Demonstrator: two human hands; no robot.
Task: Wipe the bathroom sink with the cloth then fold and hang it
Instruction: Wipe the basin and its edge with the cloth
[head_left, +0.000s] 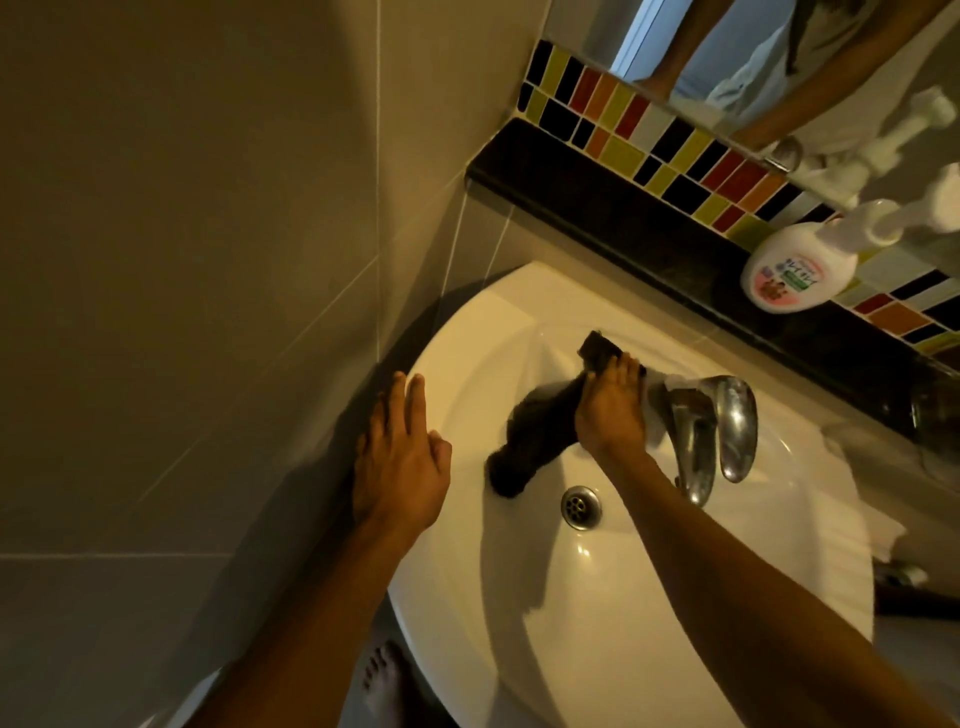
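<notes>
The white bathroom sink (613, 597) fills the middle of the view, with a metal drain (581, 506) in its bowl. My right hand (613, 410) is closed on a dark brown cloth (530, 441) at the back of the sink, just left of the chrome tap (717, 431). One end of the cloth sticks out beyond my fingers, the other trails down into the bowl near the drain. My left hand (402, 457) rests flat, fingers apart, on the sink's left rim and holds nothing.
A black stone ledge (623, 228) runs behind the sink below coloured mosaic tiles (675, 150) and a mirror. A white pump soap bottle (800, 270) stands on the ledge at right. A tiled wall (182, 260) is close on the left. My bare foot (382, 686) is below.
</notes>
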